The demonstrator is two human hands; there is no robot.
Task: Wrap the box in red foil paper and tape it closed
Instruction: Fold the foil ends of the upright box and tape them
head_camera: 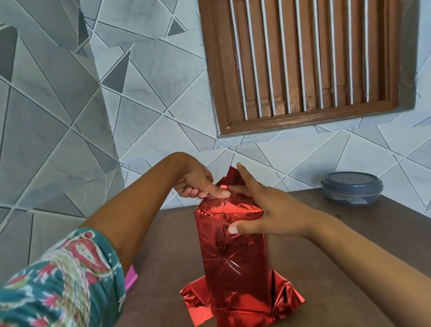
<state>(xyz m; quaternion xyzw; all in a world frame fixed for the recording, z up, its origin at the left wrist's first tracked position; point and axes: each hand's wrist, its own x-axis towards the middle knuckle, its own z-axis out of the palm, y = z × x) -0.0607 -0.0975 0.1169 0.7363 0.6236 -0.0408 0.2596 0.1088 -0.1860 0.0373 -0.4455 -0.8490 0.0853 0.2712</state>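
The box stands upright near the middle of the table, fully covered by red foil paper. The right hand holds its upper right corner: thumb on the front face, fingers over the top, one finger raised behind an upright foil flap. The left hand rests one fingertip on the folded foil at the top; whether it pinches the fold cannot be told. Loose foil splays out at the base. A pink object is mostly hidden behind the patterned sleeve. A round lidded container sits at the table's far right edge, well apart
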